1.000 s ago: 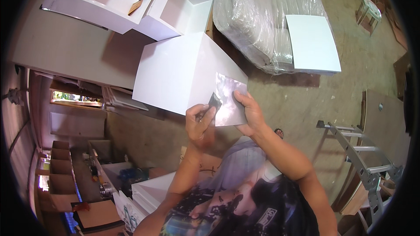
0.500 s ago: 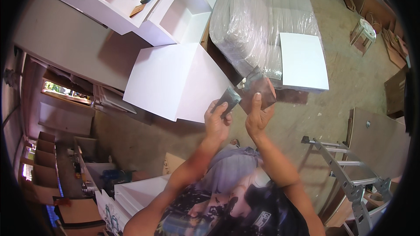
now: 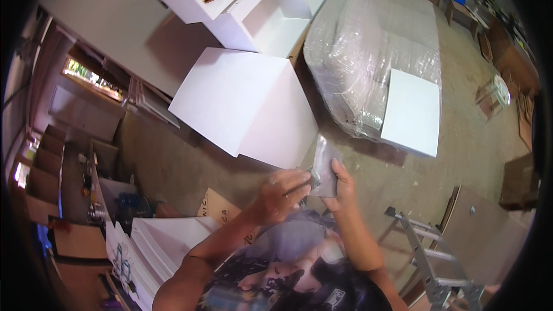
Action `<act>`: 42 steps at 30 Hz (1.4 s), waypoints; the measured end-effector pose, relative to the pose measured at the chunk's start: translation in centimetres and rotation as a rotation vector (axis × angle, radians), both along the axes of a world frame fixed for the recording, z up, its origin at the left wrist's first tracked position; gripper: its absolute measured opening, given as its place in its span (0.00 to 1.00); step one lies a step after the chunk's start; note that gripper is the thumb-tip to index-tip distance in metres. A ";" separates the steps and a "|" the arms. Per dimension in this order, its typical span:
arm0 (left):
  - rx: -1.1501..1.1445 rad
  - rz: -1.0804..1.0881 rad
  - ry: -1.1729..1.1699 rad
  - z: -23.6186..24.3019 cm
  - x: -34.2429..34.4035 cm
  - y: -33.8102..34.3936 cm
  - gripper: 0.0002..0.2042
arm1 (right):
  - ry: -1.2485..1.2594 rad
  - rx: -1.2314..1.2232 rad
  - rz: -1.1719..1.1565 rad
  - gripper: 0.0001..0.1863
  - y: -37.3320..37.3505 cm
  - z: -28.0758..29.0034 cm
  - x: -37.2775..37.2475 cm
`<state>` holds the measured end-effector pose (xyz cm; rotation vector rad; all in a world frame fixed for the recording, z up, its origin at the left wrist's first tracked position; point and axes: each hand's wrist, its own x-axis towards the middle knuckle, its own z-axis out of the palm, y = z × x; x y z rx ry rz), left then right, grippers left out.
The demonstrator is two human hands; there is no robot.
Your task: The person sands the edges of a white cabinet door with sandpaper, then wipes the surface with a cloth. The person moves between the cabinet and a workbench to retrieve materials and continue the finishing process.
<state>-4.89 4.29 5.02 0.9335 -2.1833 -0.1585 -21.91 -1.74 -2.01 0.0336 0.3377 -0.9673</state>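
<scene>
My right hand [image 3: 341, 185] grips a thin, shiny grey square piece [image 3: 325, 158] upright, its thumb along the right edge. My left hand [image 3: 283, 192] is closed on a small dark rectangular block [image 3: 313, 177], mostly hidden by the fingers and pressed close against the left side of the shiny piece, though whether they touch is unclear. Just beyond both hands lie large white panels [image 3: 230, 101], in front of white open cabinet boxes [image 3: 271, 26].
A plastic-wrapped padded item [image 3: 351, 52] carries a white board [image 3: 410, 112]. An aluminium ladder [image 3: 429, 253] and leaning boards [image 3: 478, 236] are at lower right, a stool [image 3: 495, 97] at right. More white panels [image 3: 147, 259] and brown shelving [image 3: 43, 167] are at lower left.
Both hands have moved lower in the view. They came apart half a second ago and are now back together, with the shiny piece turned upright again. The camera view has shifted.
</scene>
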 end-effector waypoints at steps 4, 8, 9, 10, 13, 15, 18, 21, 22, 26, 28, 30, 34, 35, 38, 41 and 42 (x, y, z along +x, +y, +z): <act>0.030 0.175 0.006 -0.3 3.5 2.8 0.14 | -0.071 -0.025 0.192 0.18 0.1 0.2 4.7; 0.027 0.382 -0.079 -0.2 10.1 4.0 0.18 | -0.004 -0.084 0.298 0.19 0.5 0.7 9.3; 0.027 0.439 -0.168 0.0 12.2 4.1 0.17 | 0.010 -0.099 0.311 0.20 0.5 0.8 10.4; 0.043 0.474 -0.126 -0.3 13.8 4.7 0.17 | 0.024 -0.114 0.324 0.20 0.6 1.0 11.7; 0.041 0.512 0.098 -0.7 17.6 6.7 0.15 | 0.015 -0.088 0.298 0.19 0.6 1.9 17.3; 0.024 0.452 0.222 -0.1 18.1 7.6 0.15 | 0.024 -0.032 0.340 0.18 0.9 2.9 21.7; -0.019 0.525 0.315 -1.2 23.1 9.0 0.17 | -0.032 0.012 0.476 0.19 2.7 2.6 29.2; 0.048 0.707 0.225 -2.4 32.5 10.8 0.19 | 0.095 -0.101 0.468 0.20 4.1 2.9 35.5; 0.091 0.751 0.193 -3.3 35.4 11.7 0.19 | 0.122 -0.130 0.475 0.20 4.4 2.5 37.5; 0.220 0.881 0.238 -4.0 45.4 15.6 0.19 | 0.261 -0.398 0.422 0.23 3.9 2.8 46.5; 0.236 0.872 0.248 -2.9 49.6 16.9 0.19 | 0.474 -0.513 0.416 0.22 3.3 3.5 50.2; 0.270 0.882 0.132 -1.5 52.7 17.4 0.19 | 0.531 -0.576 0.458 0.21 2.7 4.2 53.6; 0.182 0.883 -0.184 0.7 58.6 15.9 0.19 | 0.559 -0.706 0.515 0.19 1.8 4.3 60.4; 0.168 0.865 -0.226 1.3 60.2 15.2 0.19 | 0.556 -0.716 0.523 0.18 1.5 4.1 62.1; 0.113 0.817 -0.270 0.9 65.5 12.8 0.20 | 0.554 -0.744 0.526 0.18 0.1 3.4 67.3; 0.106 0.797 -0.314 0.7 70.9 10.1 0.19 | 0.563 -0.769 0.504 0.17 -1.9 2.4 72.7; 0.111 0.791 -0.324 0.5 72.7 9.1 0.18 | 0.569 -0.777 0.505 0.17 -2.7 1.9 74.5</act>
